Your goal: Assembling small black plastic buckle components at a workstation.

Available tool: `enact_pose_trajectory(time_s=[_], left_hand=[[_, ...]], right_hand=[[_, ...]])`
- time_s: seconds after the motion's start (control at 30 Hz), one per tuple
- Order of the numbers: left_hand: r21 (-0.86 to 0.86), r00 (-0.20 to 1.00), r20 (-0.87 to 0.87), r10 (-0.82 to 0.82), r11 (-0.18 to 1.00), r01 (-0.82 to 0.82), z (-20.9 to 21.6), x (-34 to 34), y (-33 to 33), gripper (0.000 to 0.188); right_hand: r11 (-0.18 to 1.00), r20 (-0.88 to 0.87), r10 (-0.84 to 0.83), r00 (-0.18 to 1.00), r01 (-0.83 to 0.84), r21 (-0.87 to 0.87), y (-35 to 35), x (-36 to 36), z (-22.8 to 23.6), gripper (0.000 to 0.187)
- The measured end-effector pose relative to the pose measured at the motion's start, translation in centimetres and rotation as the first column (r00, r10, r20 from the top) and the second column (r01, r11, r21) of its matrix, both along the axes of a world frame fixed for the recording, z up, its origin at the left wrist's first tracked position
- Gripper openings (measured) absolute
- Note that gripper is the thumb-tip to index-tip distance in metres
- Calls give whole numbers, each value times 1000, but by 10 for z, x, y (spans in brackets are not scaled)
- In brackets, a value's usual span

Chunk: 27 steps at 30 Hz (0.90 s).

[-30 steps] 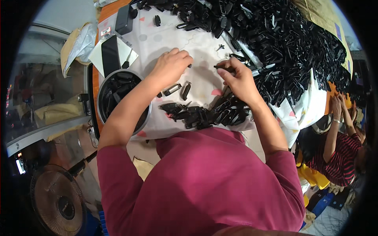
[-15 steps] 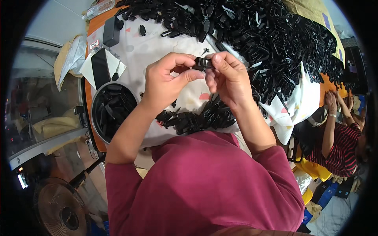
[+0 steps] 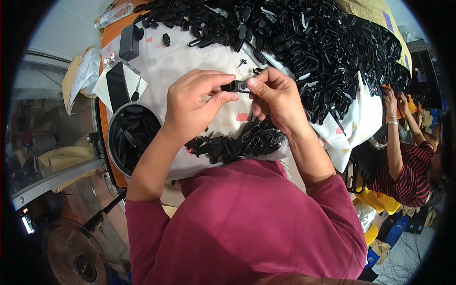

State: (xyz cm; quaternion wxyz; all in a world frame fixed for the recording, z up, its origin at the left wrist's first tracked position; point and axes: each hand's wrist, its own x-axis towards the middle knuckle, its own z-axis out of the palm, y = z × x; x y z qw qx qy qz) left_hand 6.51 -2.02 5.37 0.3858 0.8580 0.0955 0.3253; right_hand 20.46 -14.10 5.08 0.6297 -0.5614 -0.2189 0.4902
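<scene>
Between both hands I hold a small black plastic clip (image 3: 239, 86), pinched at its two ends above the cloth. Thumb and index finger of my left hand (image 3: 190, 104) grip its left end. My right hand (image 3: 281, 97) has its thumb on top of the right end, the fingers curled beneath. Some of the part is hidden by the fingertips. A heap of similar black clips (image 3: 237, 143) lies nearer to me, below the hands. Beyond them spreads a much larger pile of black clips (image 3: 327, 52). One tiny dark piece (image 3: 242, 62) rests alone on the cloth.
A round tub (image 3: 113, 152) of black parts stands left on the pale patterned cloth (image 3: 175, 61). Near it are a phone (image 3: 117, 85), a black box (image 3: 129, 42) and a clear bottle (image 3: 114, 15). A fan (image 3: 76, 254) is lower left. A co-worker's hand (image 3: 391, 102) is at right.
The held clip has come slightly lower and turned, now lying more level between my fingers. The co-worker's hands have moved up toward the large pile. The whole view has shifted slightly.
</scene>
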Motion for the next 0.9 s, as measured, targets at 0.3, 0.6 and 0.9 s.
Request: enact_pose_trajectory(time_s=[0.3,0.6,0.9], left_hand=[[-882,985,150,90,463,92,-25,7,-14,26],[-786,925,-177,338,516,-339,-61,3,85,26],[361,763,-394,513,850,-384,-119,55,133,21]], right_hand=[[1000,405,-18,914,18,4,5,-27,-23,19],[928,879,259,400,-356,-112,27,-42,-73,27],[912,893,397,212,-200,-358,22,-53,-86,26]])
